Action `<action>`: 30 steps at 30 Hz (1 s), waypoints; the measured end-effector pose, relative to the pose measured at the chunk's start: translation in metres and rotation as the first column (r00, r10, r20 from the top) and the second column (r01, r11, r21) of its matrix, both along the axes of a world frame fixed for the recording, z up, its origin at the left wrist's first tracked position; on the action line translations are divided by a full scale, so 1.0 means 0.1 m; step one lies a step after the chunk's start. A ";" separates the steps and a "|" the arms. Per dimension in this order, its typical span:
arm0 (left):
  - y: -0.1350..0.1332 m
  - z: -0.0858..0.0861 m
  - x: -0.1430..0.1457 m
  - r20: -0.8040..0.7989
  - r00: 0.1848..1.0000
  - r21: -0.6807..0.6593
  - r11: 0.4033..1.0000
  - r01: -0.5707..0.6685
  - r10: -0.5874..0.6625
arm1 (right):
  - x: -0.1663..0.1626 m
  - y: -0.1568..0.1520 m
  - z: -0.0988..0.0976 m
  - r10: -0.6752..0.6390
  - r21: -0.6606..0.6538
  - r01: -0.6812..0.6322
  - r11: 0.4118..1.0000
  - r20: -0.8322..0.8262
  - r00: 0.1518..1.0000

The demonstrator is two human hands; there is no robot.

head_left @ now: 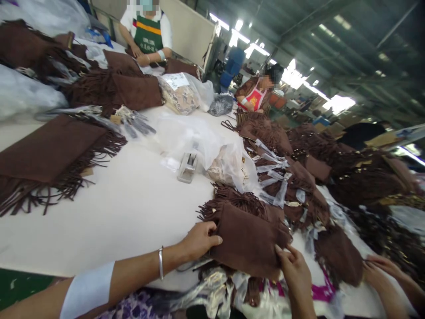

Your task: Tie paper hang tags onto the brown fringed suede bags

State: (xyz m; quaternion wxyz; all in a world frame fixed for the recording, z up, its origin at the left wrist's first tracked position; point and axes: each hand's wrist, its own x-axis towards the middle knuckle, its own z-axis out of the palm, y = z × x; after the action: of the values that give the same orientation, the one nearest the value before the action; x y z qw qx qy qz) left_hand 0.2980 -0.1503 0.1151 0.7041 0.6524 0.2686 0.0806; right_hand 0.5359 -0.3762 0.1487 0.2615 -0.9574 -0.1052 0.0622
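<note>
A brown suede-like fringed bag (pixel 249 237) lies on the white table in front of me, with fringe and hardware along its far side. My left hand (pixel 201 239) pinches its left edge between thumb and fingers. At the right edge, my right hand (pixel 295 268) grips the bag with the thumb on top; its other fingers are partly hidden. Plastic-wrapped straps with metal fittings (pixel 215 288) hang at the near table edge, just below the bag.
A tape dispenser (pixel 187 167) stands beyond the bag, near a clear plastic bag (pixel 232 164). Another fringed bag (pixel 53 148) lies at left. Piled brown bags (pixel 292 177) line the right side. A co-worker's hands (pixel 381 272) touch a brown piece at right. Two people work farther back.
</note>
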 end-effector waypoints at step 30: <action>1.83 -0.19 -2.45 -0.305 0.855 0.603 0.780 -0.167 0.419 | -2.17 1.92 -0.74 0.793 0.178 -0.774 0.608 -0.179 0.582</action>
State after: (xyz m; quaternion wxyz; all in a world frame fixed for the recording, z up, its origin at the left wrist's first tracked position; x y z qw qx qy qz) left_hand 0.0530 0.0324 0.0964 0.3858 0.7781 0.4801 0.1231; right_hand 0.3187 -0.1841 0.0742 0.2562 -0.7862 -0.4867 0.2819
